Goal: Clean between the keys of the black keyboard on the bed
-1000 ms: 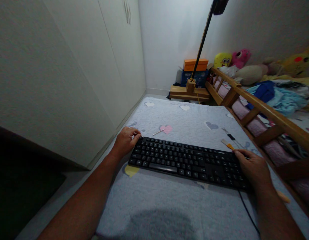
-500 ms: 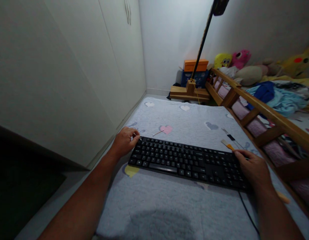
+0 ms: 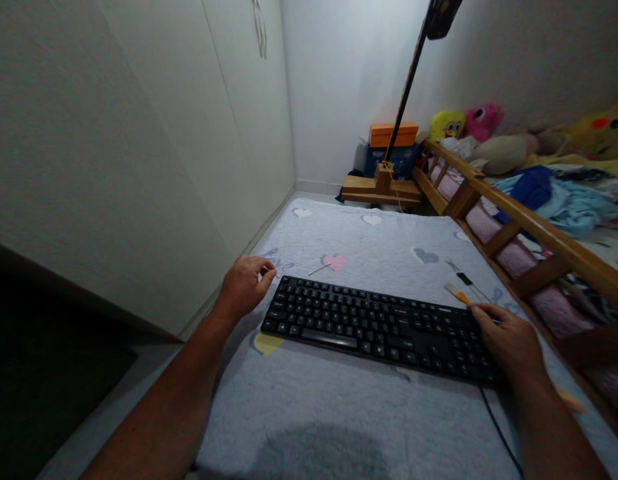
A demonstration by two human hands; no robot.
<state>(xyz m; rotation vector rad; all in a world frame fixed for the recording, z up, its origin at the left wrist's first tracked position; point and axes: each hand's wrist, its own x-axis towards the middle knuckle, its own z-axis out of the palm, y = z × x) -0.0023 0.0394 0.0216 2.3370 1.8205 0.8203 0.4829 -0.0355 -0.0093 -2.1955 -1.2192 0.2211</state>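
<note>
A black keyboard (image 3: 339, 317) lies slightly slanted across the bed cover, with its cable leaving near the right end. My left hand (image 3: 246, 283) is just beyond its top left corner, thumb and fingers pinched on a thin pale stick that looks like a cotton swab (image 3: 271, 271). My right hand (image 3: 511, 340) is closed over the keyboard's right end, covering the corner keys. A brush (image 3: 457, 292) with pale bristles and a yellow ferrule lies by its fingertips, the rest hidden by the hand. Another cotton swab (image 3: 319, 269) rests on the cover above the keyboard.
Past the brush lies a thin tool with a black grip (image 3: 465, 279). A wooden bed rail (image 3: 519, 213) runs along the right, with plush toys and clothes behind it. White cabinet doors (image 3: 189, 133) rise at the left. A lamp-like stand (image 3: 381, 187) stands at the far end.
My left hand has drawn slightly left, off the keyboard's top left corner, with the thin stick still pinched. My right hand stays at the right end. The view has shifted slightly.
</note>
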